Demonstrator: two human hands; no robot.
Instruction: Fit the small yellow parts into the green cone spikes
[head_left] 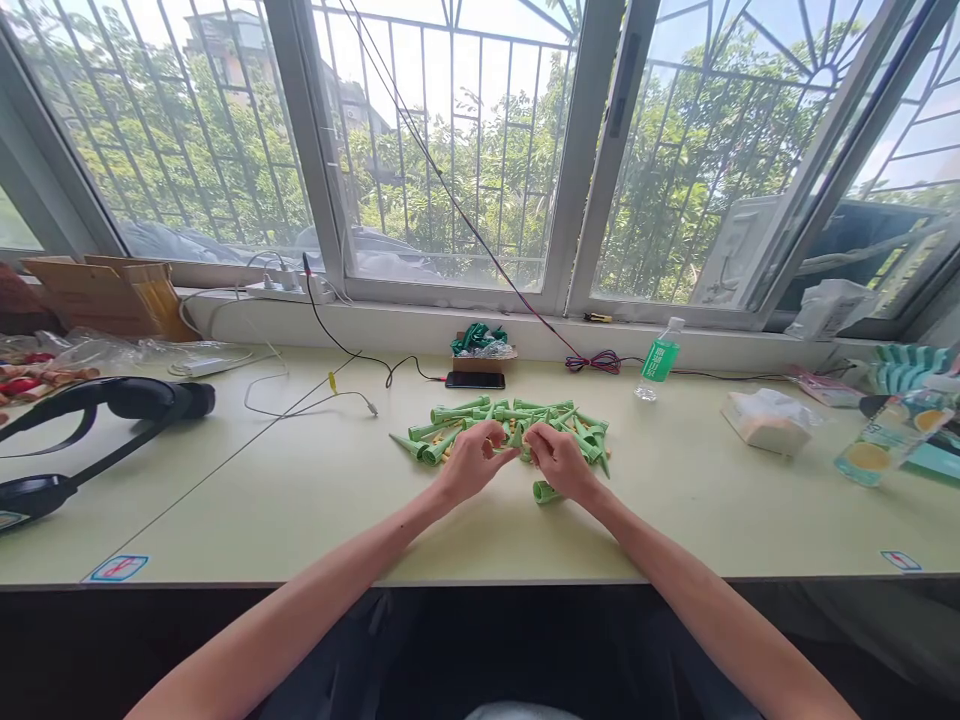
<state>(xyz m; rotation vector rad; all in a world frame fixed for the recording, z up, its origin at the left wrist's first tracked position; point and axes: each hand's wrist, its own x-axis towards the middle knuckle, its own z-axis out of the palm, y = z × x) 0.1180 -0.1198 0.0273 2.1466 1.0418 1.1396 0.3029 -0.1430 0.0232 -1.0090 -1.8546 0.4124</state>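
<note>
Right hand (556,458) appears to pinch a light-green cone (517,437); left hand (476,462) curls beside it, grip unclear. Caution — wrist contact could roll the light-green hollow tube (548,492) off the pale-yellow desk's (262,510) front edge.

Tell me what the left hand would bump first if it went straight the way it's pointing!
Probably the small green cone between the hands, just beyond the left hand's fingertips. Depth is hard to judge from this one view.
</note>
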